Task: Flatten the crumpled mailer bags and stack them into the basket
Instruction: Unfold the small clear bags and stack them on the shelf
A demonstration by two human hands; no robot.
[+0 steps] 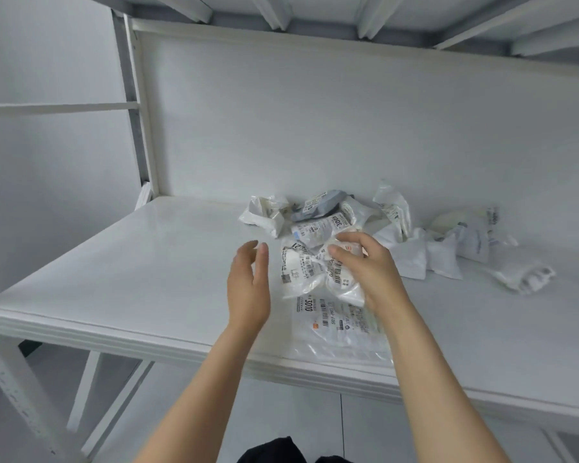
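Crinkled plastic mailer bag (315,272) under right hand (365,262), smooth white shelf (131,262)

White shelving unit (114,262), grey floor (281,412)

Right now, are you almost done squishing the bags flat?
Not nearly. One flat mailer bag lies by the table's front edge. The right hand grips a crumpled bag; the left hand is open beside it. A crumpled pile waits behind. No basket is in view.
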